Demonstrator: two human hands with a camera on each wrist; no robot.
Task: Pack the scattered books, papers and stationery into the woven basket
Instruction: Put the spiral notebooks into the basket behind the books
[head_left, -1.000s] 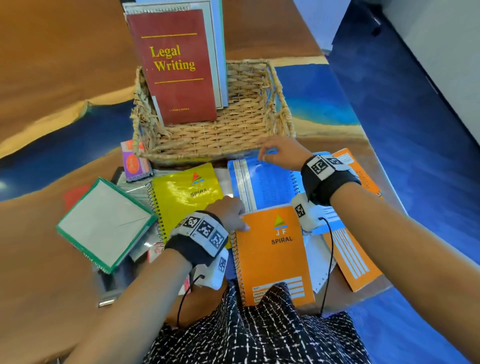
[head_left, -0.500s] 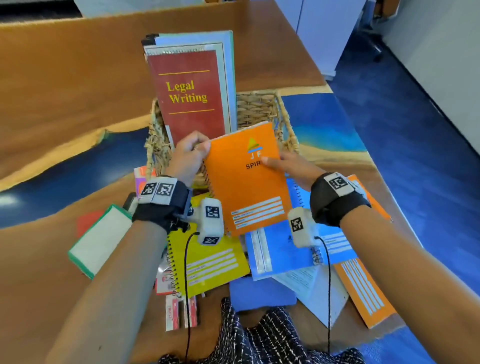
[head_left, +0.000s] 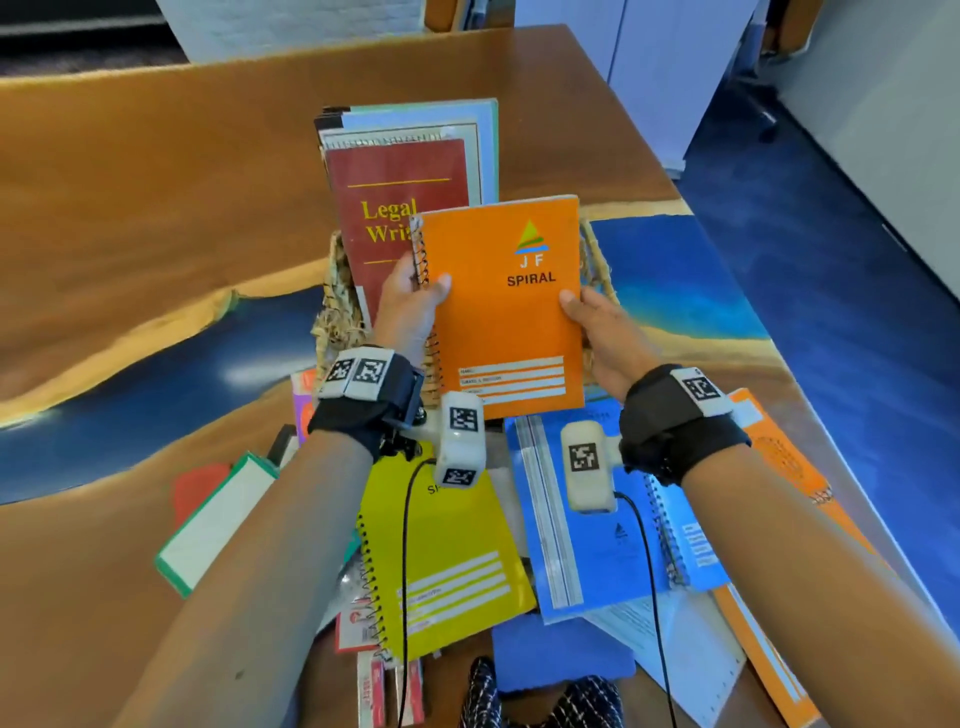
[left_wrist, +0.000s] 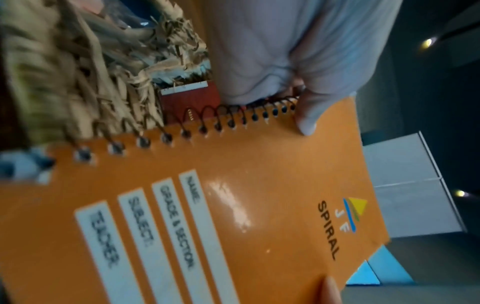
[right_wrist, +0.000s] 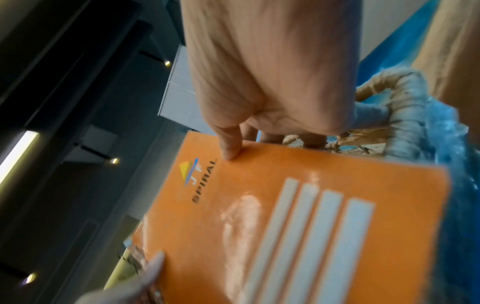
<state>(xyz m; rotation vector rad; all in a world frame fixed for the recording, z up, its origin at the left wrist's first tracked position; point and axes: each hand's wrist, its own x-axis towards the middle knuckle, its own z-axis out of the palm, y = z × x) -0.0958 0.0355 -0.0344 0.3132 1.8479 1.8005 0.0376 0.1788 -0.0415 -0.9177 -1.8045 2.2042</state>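
Orange JF Spiral notebook (head_left: 501, 306) held upright w/ both hands, over the woven basket (head_left: 337, 317).

Left hand (head_left: 408, 306) pinches the coil edge, thumb on the front cover, fingers behind; right hand (head_left: 605, 332) pinches the opp. edge the same way. Just behind the grip: red Legal Writing book (head_left: 395, 208) + other books standing in the basket. Below the wrists, on the table (head_left: 156, 182), unpacked: yellow spiral notebook (head_left: 441, 561), blue notebook (head_left: 582, 519), loose papers. Step in hand, prob.: dropping this notebook in. Next move needs it lowered bottom edge first into the gap in front of the red book, coil clear of the frayed rim.
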